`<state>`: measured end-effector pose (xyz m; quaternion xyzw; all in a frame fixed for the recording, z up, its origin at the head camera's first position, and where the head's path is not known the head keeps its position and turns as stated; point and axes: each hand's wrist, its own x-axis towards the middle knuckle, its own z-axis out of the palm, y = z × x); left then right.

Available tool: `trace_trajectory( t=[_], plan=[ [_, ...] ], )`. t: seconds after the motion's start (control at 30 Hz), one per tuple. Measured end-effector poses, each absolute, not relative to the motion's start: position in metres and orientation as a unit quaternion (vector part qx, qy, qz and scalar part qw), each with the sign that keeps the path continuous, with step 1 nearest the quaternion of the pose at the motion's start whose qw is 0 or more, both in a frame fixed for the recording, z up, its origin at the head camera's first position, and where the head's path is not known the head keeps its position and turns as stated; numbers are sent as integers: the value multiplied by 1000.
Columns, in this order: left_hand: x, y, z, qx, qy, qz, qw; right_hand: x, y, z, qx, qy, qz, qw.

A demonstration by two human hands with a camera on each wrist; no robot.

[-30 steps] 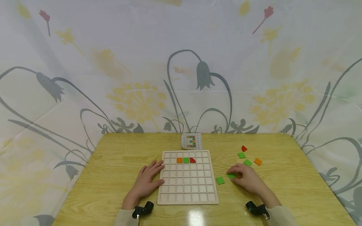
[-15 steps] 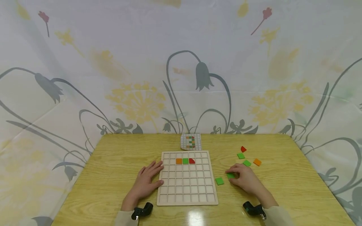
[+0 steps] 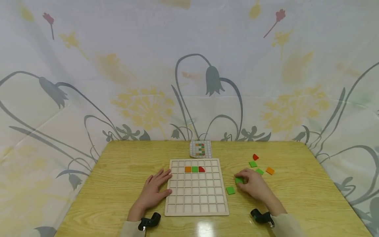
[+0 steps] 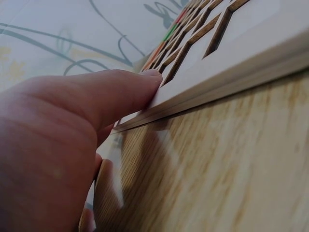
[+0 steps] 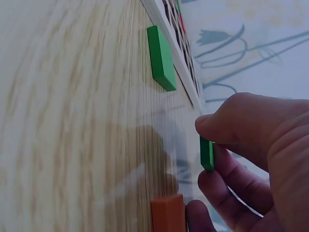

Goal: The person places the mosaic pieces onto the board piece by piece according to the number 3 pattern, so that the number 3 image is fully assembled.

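My right hand [image 3: 256,186] pinches a green square tile [image 3: 239,180] between thumb and fingers. In the right wrist view that held tile [image 5: 206,153] is lifted above the tabletop. To the left of the hand sits a wooden grid board [image 3: 196,190]. One row of it bears an orange tile [image 3: 188,169], a green tile [image 3: 194,169] and a red quarter-round tile [image 3: 201,169]. My left hand [image 3: 154,189] rests with extended fingers against the board's left edge; the left wrist view shows its thumb [image 4: 130,92] on the rim.
A loose green tile [image 3: 230,190] lies between board and right hand. Beyond that hand are two green tiles [image 3: 253,164], an orange tile [image 3: 269,171] and a red quarter-round [image 3: 255,157]. Behind the board is a pattern card [image 3: 200,149], near the patterned curtain [image 3: 189,82].
My right hand has shifted left and slightly away from me, carrying the green tile toward the board. The left hand stays in place.
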<state>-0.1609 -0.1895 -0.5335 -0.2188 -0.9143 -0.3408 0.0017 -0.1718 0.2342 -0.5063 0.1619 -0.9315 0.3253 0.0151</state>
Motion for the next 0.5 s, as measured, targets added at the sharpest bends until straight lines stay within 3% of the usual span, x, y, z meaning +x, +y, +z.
trace_trajectory(
  t=[0.33,0.5],
  plan=[
    [-160,-188,-534,-227,-912,-341,30,-177,211,-513,176,-919,352,31],
    [-161,-188,-533,-222,-914,-339,18,-180,193,-509,188,-911,365,29]
  ],
)
